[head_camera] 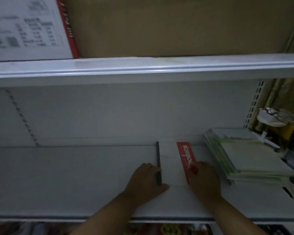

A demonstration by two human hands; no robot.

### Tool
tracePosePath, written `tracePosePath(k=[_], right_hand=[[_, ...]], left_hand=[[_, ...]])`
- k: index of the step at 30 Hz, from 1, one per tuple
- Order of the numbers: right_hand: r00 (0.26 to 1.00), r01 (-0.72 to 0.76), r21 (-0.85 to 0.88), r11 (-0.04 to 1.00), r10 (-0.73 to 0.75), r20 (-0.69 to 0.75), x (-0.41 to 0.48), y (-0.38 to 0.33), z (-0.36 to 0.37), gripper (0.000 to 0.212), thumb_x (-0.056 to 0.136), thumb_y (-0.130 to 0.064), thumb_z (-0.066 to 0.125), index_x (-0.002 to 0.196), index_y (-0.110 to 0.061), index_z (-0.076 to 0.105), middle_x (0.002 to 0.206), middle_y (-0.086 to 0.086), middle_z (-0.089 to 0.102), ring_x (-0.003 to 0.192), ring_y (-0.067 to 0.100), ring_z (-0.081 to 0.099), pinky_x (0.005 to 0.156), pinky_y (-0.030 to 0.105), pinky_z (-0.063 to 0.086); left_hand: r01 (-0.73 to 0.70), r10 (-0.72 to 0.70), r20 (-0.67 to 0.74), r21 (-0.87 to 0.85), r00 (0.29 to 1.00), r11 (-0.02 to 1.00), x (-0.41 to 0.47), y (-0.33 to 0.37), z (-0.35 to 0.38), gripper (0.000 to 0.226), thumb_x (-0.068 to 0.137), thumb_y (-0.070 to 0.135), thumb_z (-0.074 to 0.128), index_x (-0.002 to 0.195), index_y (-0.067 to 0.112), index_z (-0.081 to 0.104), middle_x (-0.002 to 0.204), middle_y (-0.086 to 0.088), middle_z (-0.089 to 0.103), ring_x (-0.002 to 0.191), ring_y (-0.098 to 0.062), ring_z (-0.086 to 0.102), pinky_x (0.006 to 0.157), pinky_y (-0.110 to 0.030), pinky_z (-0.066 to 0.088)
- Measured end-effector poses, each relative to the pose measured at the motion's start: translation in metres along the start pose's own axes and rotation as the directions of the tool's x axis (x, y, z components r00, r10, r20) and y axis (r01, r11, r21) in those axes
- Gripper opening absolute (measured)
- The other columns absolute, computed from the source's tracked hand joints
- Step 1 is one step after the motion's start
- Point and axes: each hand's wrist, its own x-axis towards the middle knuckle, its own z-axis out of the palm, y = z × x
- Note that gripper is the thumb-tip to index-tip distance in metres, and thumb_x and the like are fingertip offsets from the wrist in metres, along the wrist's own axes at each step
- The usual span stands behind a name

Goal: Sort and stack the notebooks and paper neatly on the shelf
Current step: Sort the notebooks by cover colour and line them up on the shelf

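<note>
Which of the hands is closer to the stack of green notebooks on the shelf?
Right. The right hand rests on the red band of the white notebook, just left of the green stack; the left hand is farther left, holding the black spine.

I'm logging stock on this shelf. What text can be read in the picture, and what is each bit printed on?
"Notebo…": on the red band of the white notebook; the end is hidden under the right hand.
White package on the upper shelf: print too blurred to read.
Its red edge: white letters, also unreadable.
Green-white stack: no text legible.
</note>
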Motion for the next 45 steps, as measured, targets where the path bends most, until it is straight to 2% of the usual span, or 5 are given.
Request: tracePosePath(k=[14, 18, 24, 30, 45], right_hand=[[0.947, 0.322, -0.569, 0.757, -0.263, 0.186, -0.009, -0.126, 0.033, 0.062, 0.085, -0.034, 0.022, 0.121, -0.002, 0.061, 0.134, 0.031, 0.047, 0.119, 0.047, 0.050, 0.099, 0.058, 0.040], [0.752, 0.608, -0.233, 0.759, -0.457, 0.476, -0.097, -0.337, 0.044, 0.056, 0.099, -0.040, 0.032, 0.150, -0.023, 0.017, 0.160, 0.006, -0.005, 0.147, 0.024, 0.004, 0.119, 0.034, 0.014], [0.275, 0.909, 0.113, 0.402, -0.778, 0.565, -0.223, -0.528, 0.093, 0.057, 0.096, -0.033, 0.044, 0.147, -0.016, 0.026, 0.158, 0.013, 0.007, 0.146, 0.028, 0.010, 0.118, 0.039, 0.019], [0.114, 0.938, 0.203, 0.280, -0.805, 0.583, -0.259, -0.619, 0.147, 0.059, 0.094, -0.029, 0.044, 0.148, -0.018, 0.022, 0.159, 0.014, 0.003, 0.146, 0.028, 0.005, 0.117, 0.042, 0.017], [0.174, 0.887, 0.326, 0.326, -0.892, 0.418, -0.189, -0.818, 0.301, 0.040, 0.093, -0.035, 0.043, 0.127, -0.014, 0.048, 0.133, 0.010, 0.047, 0.117, 0.028, 0.050, 0.091, 0.036, 0.046]], left_hand=[[0.491, -0.538, -0.006, 0.419, 0.843, 0.764, -0.217, -0.209, -0.227, 0.063, 0.094, 0.061, 0.030, 0.146, 0.024, 0.032, 0.153, -0.001, 0.030, 0.141, -0.021, 0.026, 0.116, -0.041, 0.022], [0.648, -0.650, -0.179, 0.456, 0.738, 0.610, -0.311, -0.266, -0.310, 0.064, 0.095, 0.059, 0.028, 0.147, 0.022, 0.030, 0.156, -0.003, 0.024, 0.145, -0.022, 0.016, 0.117, -0.045, 0.018], [0.756, -0.706, -0.275, 0.292, 0.653, 0.585, -0.406, -0.301, -0.369, 0.063, 0.096, 0.058, 0.027, 0.150, 0.027, 0.020, 0.161, 0.000, 0.002, 0.148, -0.019, -0.005, 0.118, -0.047, 0.004], [0.836, -0.764, -0.339, 0.231, 0.548, 0.497, -0.464, -0.348, -0.404, 0.062, 0.096, 0.058, 0.028, 0.150, 0.028, 0.020, 0.161, 0.000, 0.002, 0.148, -0.019, -0.004, 0.118, -0.047, 0.004], [0.878, -0.809, -0.346, 0.244, 0.475, 0.411, -0.480, -0.505, -0.466, 0.059, 0.096, 0.053, 0.036, 0.148, 0.029, 0.026, 0.158, 0.004, 0.017, 0.147, -0.013, 0.007, 0.117, -0.031, 0.012]])
